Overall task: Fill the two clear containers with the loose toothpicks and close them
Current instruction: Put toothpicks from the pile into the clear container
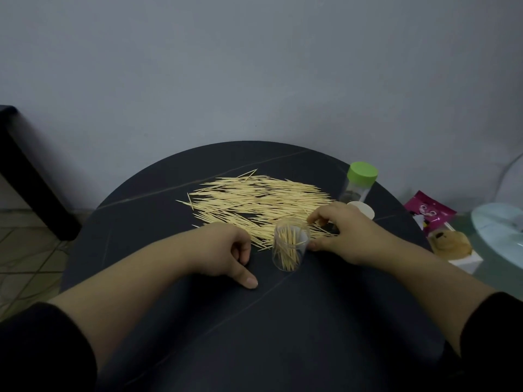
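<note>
A wide pile of loose toothpicks point(254, 202) lies across the middle of the round black table point(254, 321). In front of the pile stands an open clear container point(290, 247), partly filled with upright toothpicks. My right hand point(348, 236) rests just right of it, its thumb touching the container's side and its bent fingertips on the pile's near right edge. My left hand point(223, 250) rests on the table left of the container, fingers curled in and thumb stretched out on the surface; nothing shows in it. A second clear container with a green lid point(358, 182) stands shut at the back right. A white lid point(365, 212) lies behind my right hand.
Right of the table, on a lower glass surface, lie a pink packet point(428, 213), a small brown plush toy point(450, 244) and a pale blue plate point(498, 230). A black bench point(19, 165) stands at the far left. A grey wall rises behind the table.
</note>
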